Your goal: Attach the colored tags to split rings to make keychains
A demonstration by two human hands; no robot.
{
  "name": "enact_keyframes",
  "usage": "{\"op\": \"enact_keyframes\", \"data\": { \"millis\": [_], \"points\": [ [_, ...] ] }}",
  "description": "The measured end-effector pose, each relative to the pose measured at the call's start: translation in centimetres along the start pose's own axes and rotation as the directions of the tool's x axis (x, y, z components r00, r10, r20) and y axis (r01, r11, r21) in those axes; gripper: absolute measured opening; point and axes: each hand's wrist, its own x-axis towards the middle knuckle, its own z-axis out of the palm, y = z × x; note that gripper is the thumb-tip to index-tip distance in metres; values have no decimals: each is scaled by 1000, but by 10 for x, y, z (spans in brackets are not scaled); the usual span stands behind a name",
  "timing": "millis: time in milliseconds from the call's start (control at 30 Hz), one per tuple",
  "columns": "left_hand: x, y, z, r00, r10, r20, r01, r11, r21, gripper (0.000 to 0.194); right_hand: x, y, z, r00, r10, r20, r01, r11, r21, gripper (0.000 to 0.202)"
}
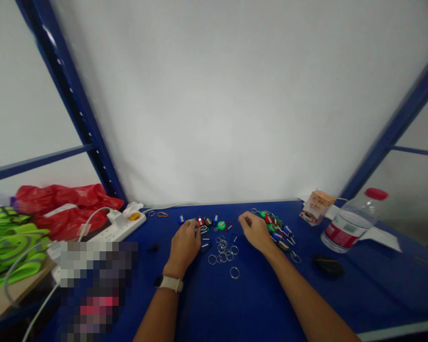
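My left hand, with a pale watch strap on its wrist, rests low over the blue table with its fingers curled down. Small keychain reels with carabiners lie at its fingertips, among them a green reel and a blue reel. What those fingers grip is hidden. My right hand is closed, its thumb and fingers drawn together; I cannot make out anything in them. Beside it spreads a pile of red, green and blue keychain reels with rings. Between and below the hands lie several loose metal split rings.
At right stand a water bottle, an orange-and-white carton and a black pouch. A white power strip, red plastic bag and yellow-green reflective vests are on the left. A white wall rises behind the table.
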Motion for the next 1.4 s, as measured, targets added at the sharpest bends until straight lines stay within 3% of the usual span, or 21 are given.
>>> {"op": "enact_keyframes", "data": {
  "millis": [167, 433, 567, 700, 1000, 1200, 1400],
  "points": [
    [1, 3, 0, 1000, 10, 21, -10, 1000, 5, 19, 6, 7, -10, 998, 14, -60, -17, 999, -43, 31],
    [2, 5, 2, 1000, -6, 20, 7, 1000, -24, 16, 19, 38, -44, 955, 186, -233, -213, 972, -96, 33],
    [2, 6, 3, 999, -39, 35, 40, 999, -21, 20, 22, 60, -54, 934, 277, -227, -323, 924, -203, 28],
    [3, 9, 4, 997, 32, 66, -27, 996, -86, 25, 21, 75, -58, 918, 370, -145, -397, 856, -332, 24],
    [5, 10, 3, 997, 61, -37, -67, 983, -170, 27, 17, 65, -60, 895, 440, -67, -363, 633, -684, 35],
    [5, 11, 6, 995, 70, -68, -82, 977, -198, 27, 14, 58, -56, 897, 438, -56, -332, 586, -740, 41],
    [6, 12, 8, 989, 101, -107, -122, 970, -209, 27, 14, 58, -55, 917, 393, -74, -325, 623, -711, 34]
  ]
}}
